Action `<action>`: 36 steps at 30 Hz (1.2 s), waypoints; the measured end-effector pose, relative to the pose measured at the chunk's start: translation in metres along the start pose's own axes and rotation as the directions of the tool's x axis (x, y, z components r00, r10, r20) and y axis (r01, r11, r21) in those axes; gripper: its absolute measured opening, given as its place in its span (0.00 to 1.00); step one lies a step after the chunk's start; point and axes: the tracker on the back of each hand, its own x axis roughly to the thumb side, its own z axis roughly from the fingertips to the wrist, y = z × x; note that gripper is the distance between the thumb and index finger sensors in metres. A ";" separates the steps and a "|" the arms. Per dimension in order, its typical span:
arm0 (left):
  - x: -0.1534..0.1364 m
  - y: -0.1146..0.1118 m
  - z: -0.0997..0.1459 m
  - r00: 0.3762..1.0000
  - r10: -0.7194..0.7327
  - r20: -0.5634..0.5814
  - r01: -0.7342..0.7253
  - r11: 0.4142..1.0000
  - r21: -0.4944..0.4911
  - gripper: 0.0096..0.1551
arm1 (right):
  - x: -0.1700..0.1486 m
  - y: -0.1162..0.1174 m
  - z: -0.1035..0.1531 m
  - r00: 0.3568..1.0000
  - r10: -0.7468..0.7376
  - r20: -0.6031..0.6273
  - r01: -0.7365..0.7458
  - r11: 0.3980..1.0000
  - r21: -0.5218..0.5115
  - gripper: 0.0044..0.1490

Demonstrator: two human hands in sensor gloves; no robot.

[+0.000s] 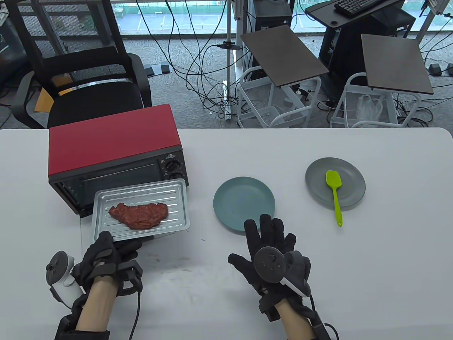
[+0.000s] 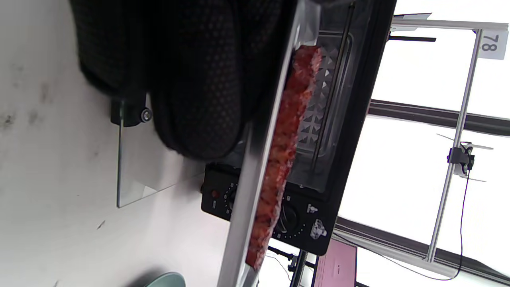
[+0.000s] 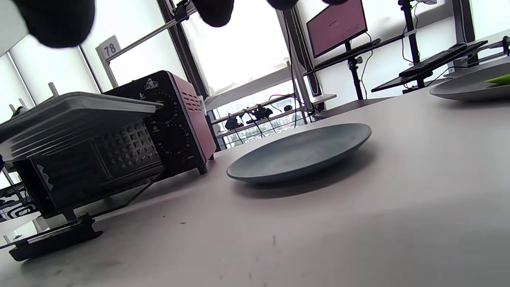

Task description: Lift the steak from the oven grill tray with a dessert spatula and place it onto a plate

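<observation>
Two hands noted: left hand grips the oven grill tray bearing the steak. We find the right hand open, empty; the dessert spatula lies at its two o'clock (handle toward us) on the grey plate.

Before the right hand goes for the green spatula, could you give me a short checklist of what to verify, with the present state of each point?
1. Left hand grips the tray by its near edge: ok.
2. Steak lies whole on the tray: ok.
3. Right hand open, holding nothing: ok.
4. Green spatula free on the grey plate, handle toward the person: ok.
5. Blue plate bare for the steak: ok.
6. Tray level enough: cannot tell.
</observation>
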 end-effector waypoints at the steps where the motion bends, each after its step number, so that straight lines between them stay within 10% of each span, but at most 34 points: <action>1: -0.001 -0.004 0.001 1.000 -0.017 0.008 0.017 1.000 -0.009 0.26 | -0.001 -0.001 0.000 1.000 -0.009 -0.001 0.009 1.000 -0.010 0.61; 17: -0.039 -0.063 0.025 0.998 -0.046 0.036 0.053 0.976 -0.213 0.25 | -0.020 -0.019 0.006 0.975 -0.216 -0.051 0.197 0.947 -0.253 0.62; 36: -0.059 -0.086 0.032 1.000 0.016 0.010 -0.011 0.922 -0.387 0.26 | -0.023 0.002 -0.002 0.963 -0.244 -0.113 0.225 0.961 -0.162 0.64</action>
